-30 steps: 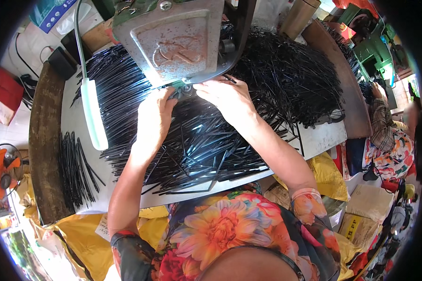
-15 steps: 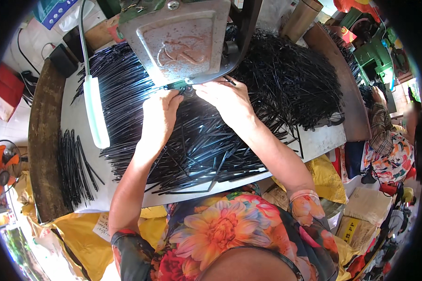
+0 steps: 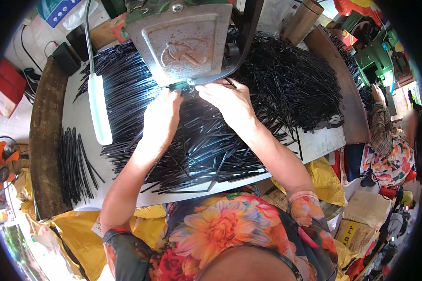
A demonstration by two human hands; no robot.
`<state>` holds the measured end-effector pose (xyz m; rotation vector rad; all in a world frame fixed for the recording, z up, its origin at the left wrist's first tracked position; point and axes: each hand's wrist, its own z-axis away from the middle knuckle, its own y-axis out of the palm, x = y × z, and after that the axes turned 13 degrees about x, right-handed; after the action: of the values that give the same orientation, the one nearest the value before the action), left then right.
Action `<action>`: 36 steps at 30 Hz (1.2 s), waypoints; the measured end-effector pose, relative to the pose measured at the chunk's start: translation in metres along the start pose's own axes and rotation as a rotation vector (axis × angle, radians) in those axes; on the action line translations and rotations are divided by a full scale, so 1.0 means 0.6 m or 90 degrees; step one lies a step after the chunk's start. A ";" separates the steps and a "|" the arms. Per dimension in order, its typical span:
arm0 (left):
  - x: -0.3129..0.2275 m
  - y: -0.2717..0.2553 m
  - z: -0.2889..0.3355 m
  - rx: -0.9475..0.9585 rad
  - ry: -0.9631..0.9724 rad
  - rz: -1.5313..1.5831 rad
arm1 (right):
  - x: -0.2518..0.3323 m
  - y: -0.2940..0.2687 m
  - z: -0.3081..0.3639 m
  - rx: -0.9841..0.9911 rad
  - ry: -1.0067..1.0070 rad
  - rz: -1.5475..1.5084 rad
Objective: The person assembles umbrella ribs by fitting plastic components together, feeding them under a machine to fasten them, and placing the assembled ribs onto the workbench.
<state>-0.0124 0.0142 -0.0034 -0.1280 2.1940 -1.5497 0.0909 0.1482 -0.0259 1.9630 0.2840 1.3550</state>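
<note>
My left hand (image 3: 160,117) is closed, its fingertips bunched at the lower end of a machine head with a worn metal cover (image 3: 185,47). What those fingers hold is hidden. On the other side of the same spot, my right hand (image 3: 229,99) is closed too, and a thin black strip (image 3: 230,83) pokes out between its fingers. Beneath both hands a thick layer of long, thin black strips (image 3: 211,154) covers the tabletop. A denser, tangled heap of black pieces (image 3: 290,79) lies to the right of my right hand.
A lit white lamp (image 3: 100,110) on a bent stalk hangs left of the machine. Curved boards wall the table's left (image 3: 49,154) and right (image 3: 344,89) sides. A separate row of black strips (image 3: 75,164) lies by the left board. Another person (image 3: 384,136) works at the far right.
My left forearm has swung outward to the left, and that hand's fingers sit slightly differently at the machine. My right hand has barely moved. The view has shifted a little.
</note>
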 end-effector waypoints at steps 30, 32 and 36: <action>-0.049 -0.007 0.042 0.132 -0.320 1.088 | 0.040 -0.019 -0.009 -0.008 0.148 0.082; -0.022 0.007 0.021 0.089 -0.373 1.149 | 0.038 -0.009 -0.011 -0.023 0.146 0.055; 0.007 0.018 -0.005 0.036 -0.364 1.252 | 0.040 -0.004 -0.016 -0.014 0.164 0.085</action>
<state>-0.0154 0.0193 -0.0140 1.0841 0.8343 -0.2504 0.0929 0.1672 -0.0086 1.8161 0.2607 1.6934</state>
